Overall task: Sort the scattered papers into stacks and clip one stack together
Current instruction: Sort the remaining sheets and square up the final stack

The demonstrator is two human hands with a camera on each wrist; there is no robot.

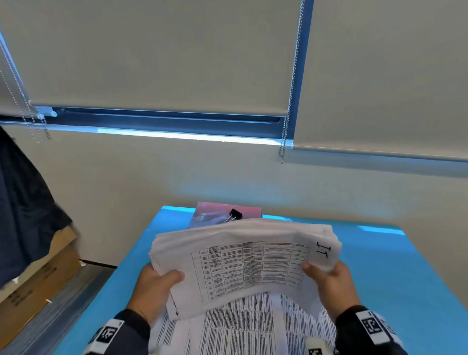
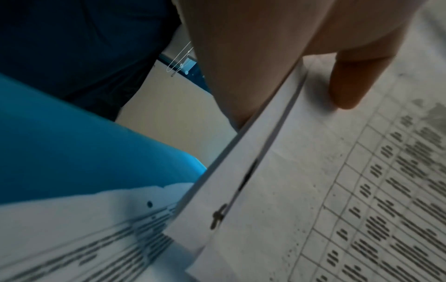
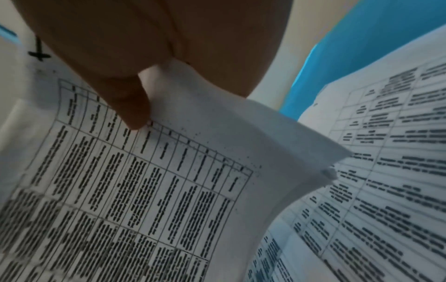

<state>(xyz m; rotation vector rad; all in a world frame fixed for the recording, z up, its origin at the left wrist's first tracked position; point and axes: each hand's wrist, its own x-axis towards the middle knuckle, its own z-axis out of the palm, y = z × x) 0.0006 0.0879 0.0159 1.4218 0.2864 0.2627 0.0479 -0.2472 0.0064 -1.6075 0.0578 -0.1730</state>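
1. Above a blue table (image 1: pixel 389 265), a stack of printed papers (image 1: pixel 246 262) is held up, sagging in the middle.
2. Left hand (image 1: pixel 154 289) grips its left edge, thumb on top.
3. Right hand (image 1: pixel 334 280) grips its right edge, thumb on top.
4. More loose papers (image 1: pixel 246 333) lie on the table beneath.
5. At the far edge, a black binder clip (image 1: pixel 234 214) rests on a pink book (image 1: pixel 210 216).

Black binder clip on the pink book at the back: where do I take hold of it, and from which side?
Grip the binder clip by its black body, from above and the near side. It lies loose on the pink book, wire handles pointing toward the near left, body toward the far right. Both hands hold the paper stack, so free one first.
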